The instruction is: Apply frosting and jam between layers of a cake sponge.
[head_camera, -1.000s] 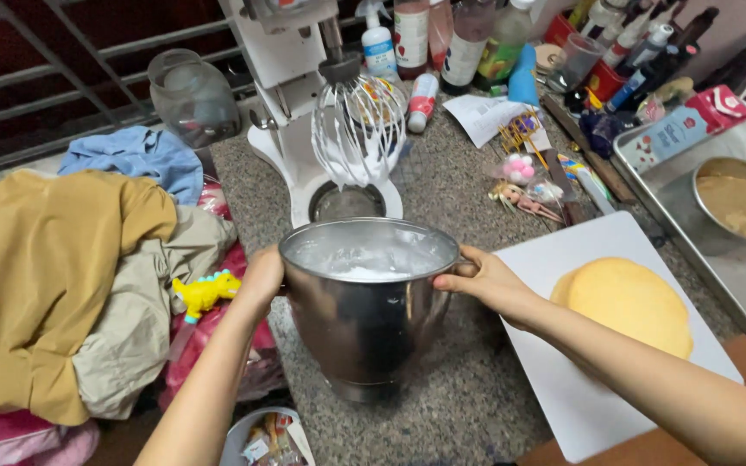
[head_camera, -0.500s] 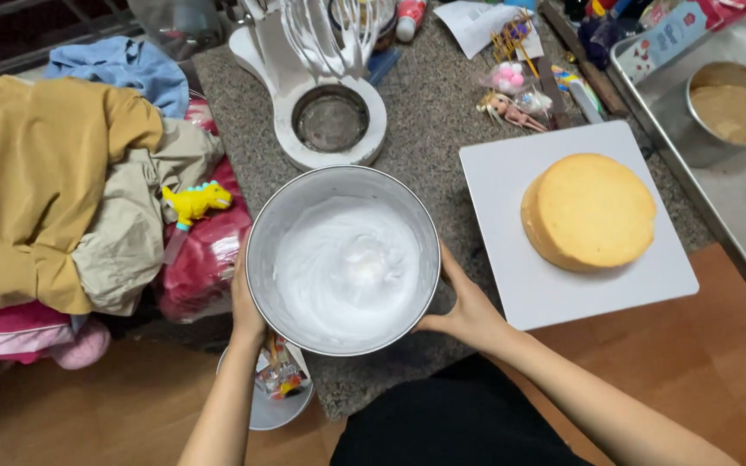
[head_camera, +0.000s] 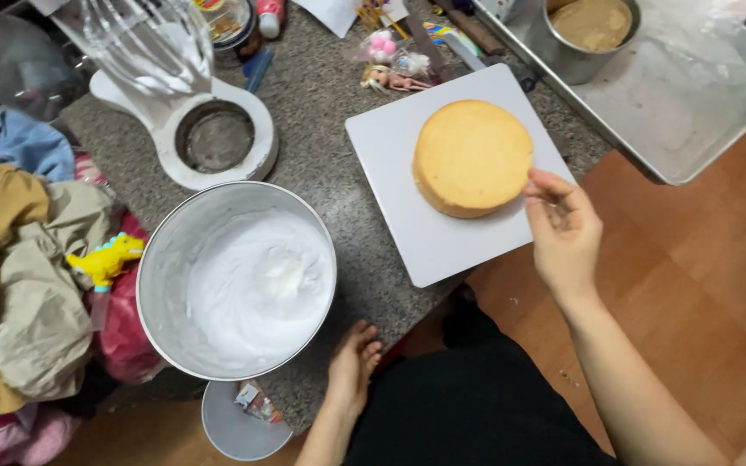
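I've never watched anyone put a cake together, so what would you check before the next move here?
1. Sponge cake fully on the white board: ok.
2. Whipped cream in the steel bowl: ok, plenty.
3. Bowl set flat on the counter: ok.
4. Right hand at the cake's edge, holding nothing: ok.
5. Left hand free, on the counter edge: ok.
6. Spreading tool within reach: cannot tell.

At the top left of the frame the mixer's whisk [head_camera: 150, 39] is cut off by the upper edge, its head out of view. The steel pan [head_camera: 593, 30] at the top right loses its far rim there too. Small toys [head_camera: 390, 65] above the white board [head_camera: 407, 233] are too small to identify.
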